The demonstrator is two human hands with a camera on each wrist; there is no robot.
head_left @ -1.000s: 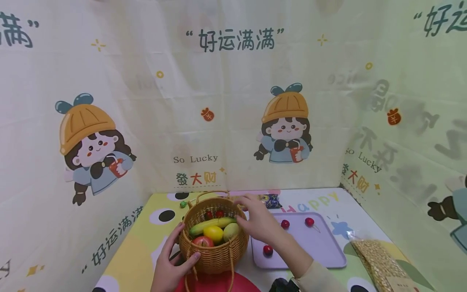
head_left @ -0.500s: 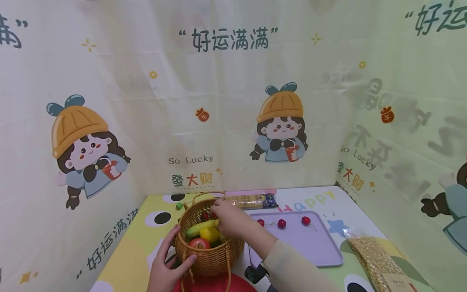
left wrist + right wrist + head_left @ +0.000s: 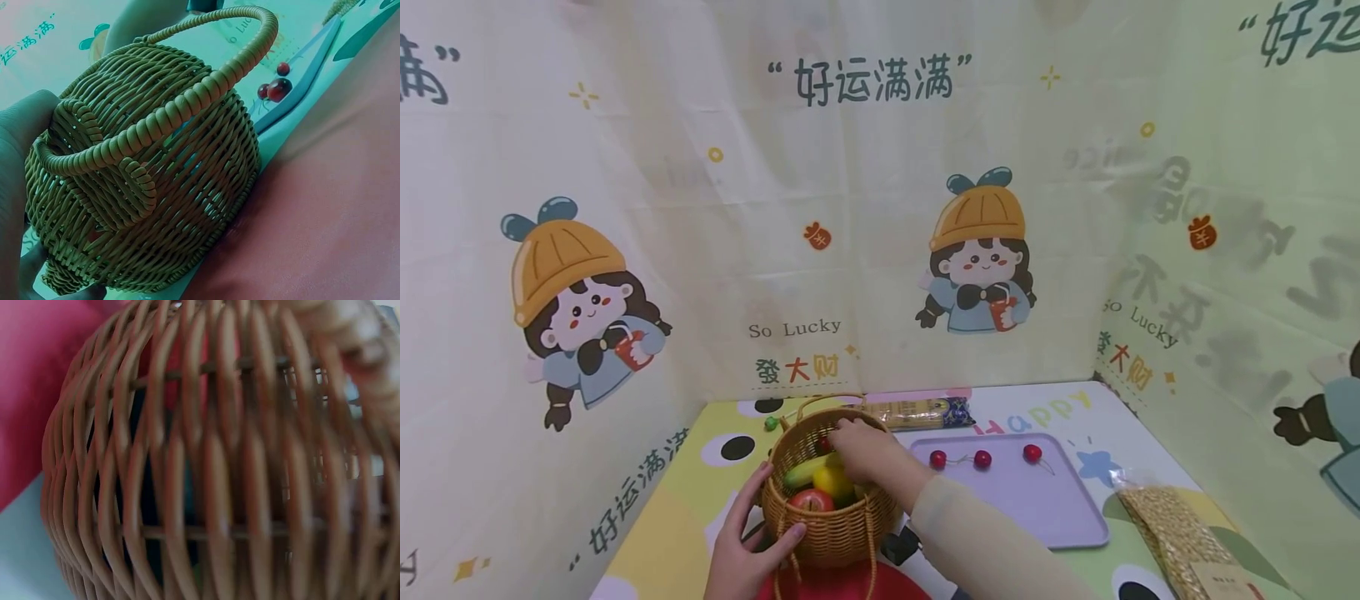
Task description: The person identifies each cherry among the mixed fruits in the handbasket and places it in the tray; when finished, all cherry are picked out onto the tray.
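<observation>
A brown wicker basket [image 3: 831,533] stands at the table's front, holding a red apple [image 3: 812,500], a yellow lemon [image 3: 832,482], a green-yellow banana-like fruit [image 3: 808,472] and a dark red cherry [image 3: 824,445]. My left hand [image 3: 747,542] grips its left side, thumb across the front wall; the left wrist view has the woven wall and looped handle [image 3: 181,112] close up. Over the right rim, my right hand [image 3: 871,457] reaches inside. Its fingertips are hidden, so whether they hold anything is unclear. Only blurred basket weave [image 3: 212,456] fills the right wrist view.
Right of the basket lies a lilac tray [image 3: 1060,533] with a cherry pair [image 3: 937,459] and a single cherry [image 3: 1032,454]. A long packet [image 3: 917,413] lies behind. At far right is a clear bag of pale grains [image 3: 1180,533]; a red round surface [image 3: 895,583] is at the front.
My right hand has moved left and down from the basket's right rim into it, covering the greenish round fruit. The sleeve now hides the near-left cherry on the tray. The left hand keeps its grip.
</observation>
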